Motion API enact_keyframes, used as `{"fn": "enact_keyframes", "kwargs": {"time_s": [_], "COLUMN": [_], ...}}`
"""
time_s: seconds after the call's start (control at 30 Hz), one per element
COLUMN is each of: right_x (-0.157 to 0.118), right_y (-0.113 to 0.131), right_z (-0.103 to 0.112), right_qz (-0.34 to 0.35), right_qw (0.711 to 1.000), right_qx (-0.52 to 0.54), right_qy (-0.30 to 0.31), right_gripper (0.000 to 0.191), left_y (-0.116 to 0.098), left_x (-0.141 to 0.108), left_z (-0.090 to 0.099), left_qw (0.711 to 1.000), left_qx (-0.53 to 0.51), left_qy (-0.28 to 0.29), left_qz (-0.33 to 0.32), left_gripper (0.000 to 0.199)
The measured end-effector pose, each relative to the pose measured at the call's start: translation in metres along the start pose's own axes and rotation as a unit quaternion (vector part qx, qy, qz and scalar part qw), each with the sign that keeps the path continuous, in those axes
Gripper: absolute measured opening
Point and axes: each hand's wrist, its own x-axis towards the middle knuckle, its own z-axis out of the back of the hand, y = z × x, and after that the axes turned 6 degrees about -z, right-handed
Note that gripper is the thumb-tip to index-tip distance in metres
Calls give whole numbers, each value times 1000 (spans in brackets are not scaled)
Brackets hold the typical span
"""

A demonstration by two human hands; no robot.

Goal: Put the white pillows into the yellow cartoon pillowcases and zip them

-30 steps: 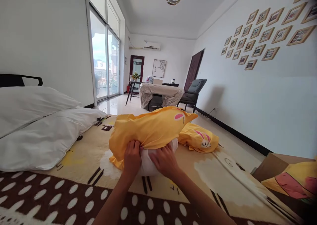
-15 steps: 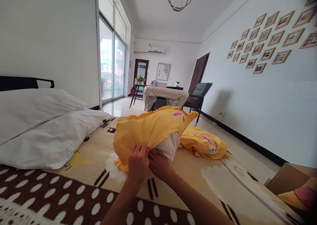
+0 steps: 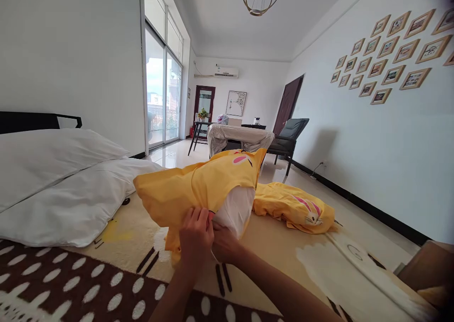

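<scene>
A yellow pillowcase (image 3: 177,185) with a pink-and-black print lies partly over a white pillow (image 3: 236,211), whose bare side bulges out at the right of the opening. My left hand (image 3: 196,232) is closed on the pillowcase's edge, fingers curled over the fabric beside a small red patch. Right beside it, my right hand (image 3: 227,245) is closed low at the opening, against the white pillow. Its fingertips are tucked out of sight, so what they pinch is hidden. A thin white strip shows just under that hand.
Another yellow piece with a rabbit face (image 3: 294,206) lies to the right on the cream patterned rug (image 3: 276,265). White pillows (image 3: 64,189) are stacked at the left. A cardboard box (image 3: 422,265) stands at the right edge. Farther back are a covered table (image 3: 241,133) and a black chair (image 3: 289,140).
The pillowcase's left end has swung out to the left and up, and its right tip has drawn in. My right hand, flatter on the white pillow before, is now more curled. The view has shifted slightly.
</scene>
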Motion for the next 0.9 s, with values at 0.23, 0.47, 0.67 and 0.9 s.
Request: {"fn": "enact_keyframes", "kwargs": {"time_s": [0.23,0.47,0.67,0.9], "right_x": [-57,-36,-11,31], "right_y": [-64,-145,-165,-169], "right_z": [59,42,38,117], "right_qz": [-8,-431,-497,-430], "right_qw": [997,899,860,872], "right_qx": [-38,-4,-9,-12], "right_qy": [-74,-76,-118,-232], "right_gripper": [31,42,28,17], "left_y": [21,2,2,55], "left_x": [1,-2,-10,-4], "left_z": [-3,7,9,4], "left_qw": [998,985,962,965], "left_qx": [-45,-146,-202,-69], "left_qy": [-16,-63,-144,-250], "left_qz": [35,-67,-118,-48], "left_gripper": [24,30,28,31]}}
